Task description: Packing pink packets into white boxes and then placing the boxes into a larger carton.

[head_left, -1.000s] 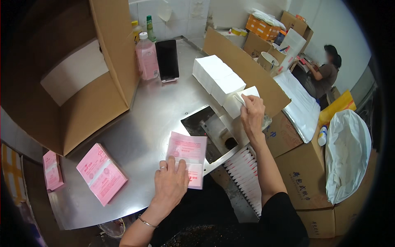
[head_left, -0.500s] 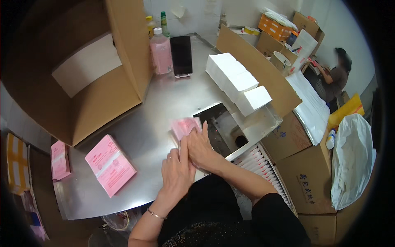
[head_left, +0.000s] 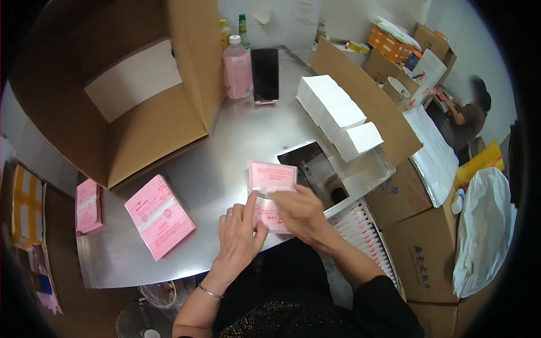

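- Pink packet point(head_left: 273, 179) with a pale band across its middle, lying flat at the left edge of the opening point(head_left: 322, 174) in the steel table point(head_left: 225, 146). Can you make out what the hands are doing?

- Left hand point(head_left: 239, 231), yeah: fingers mostly stretched out, not clenched, index tip and thumb against the packet's left side. More laid on it than wrapped round it. Right hand point(head_left: 300, 211) is a blur over the packet's right side, near the opening's edge, so honestly can't tell if it's gripping or just touching.

- Fair enough. What's around them?

- Going by that opening: white paper stacks point(head_left: 332, 107) in a row just beyond it, folded tops and all. Red-and-white slim packs point(head_left: 360, 231) sit lined up below its near right edge. Well left of it there's a pink bundle point(head_left: 160, 217), banded too, and farther left again a second pink bundle point(head_left: 88, 207). Big cardboard box point(head_left: 152, 135) gapes open to its far left. Way beyond it, a black phone point(head_left: 265, 76) stands propped up with a pink bottle point(head_left: 237, 70).
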{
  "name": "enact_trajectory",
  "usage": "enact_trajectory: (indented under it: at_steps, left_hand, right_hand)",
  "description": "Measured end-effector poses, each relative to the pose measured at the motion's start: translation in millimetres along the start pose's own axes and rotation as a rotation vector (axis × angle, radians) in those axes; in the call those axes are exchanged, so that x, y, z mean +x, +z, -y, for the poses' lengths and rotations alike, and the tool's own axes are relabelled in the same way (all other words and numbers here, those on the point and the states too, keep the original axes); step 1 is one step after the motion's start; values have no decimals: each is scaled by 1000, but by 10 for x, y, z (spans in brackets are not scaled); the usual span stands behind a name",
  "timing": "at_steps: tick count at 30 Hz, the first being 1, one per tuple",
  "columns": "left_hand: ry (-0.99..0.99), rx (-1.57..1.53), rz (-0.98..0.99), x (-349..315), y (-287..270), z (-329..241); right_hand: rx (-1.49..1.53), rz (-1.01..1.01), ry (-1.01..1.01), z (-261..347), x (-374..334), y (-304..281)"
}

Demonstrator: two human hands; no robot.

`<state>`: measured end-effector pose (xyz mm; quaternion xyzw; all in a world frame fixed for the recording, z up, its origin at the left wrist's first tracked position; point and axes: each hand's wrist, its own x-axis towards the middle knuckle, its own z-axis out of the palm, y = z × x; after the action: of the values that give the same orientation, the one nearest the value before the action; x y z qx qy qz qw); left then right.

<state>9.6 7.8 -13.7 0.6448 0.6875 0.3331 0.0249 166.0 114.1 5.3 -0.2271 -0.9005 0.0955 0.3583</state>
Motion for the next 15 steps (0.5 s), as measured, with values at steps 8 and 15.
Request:
enact_trajectory:
  at_steps: [8,15]
  left_hand:
    - [165,-117,-107,120,-120,-29]
    - [127,-204,67,90,90,63]
  right_hand:
    - [1013,492,967,-244,123,-315]
    - [1192,870,1131,-276,116,-253]
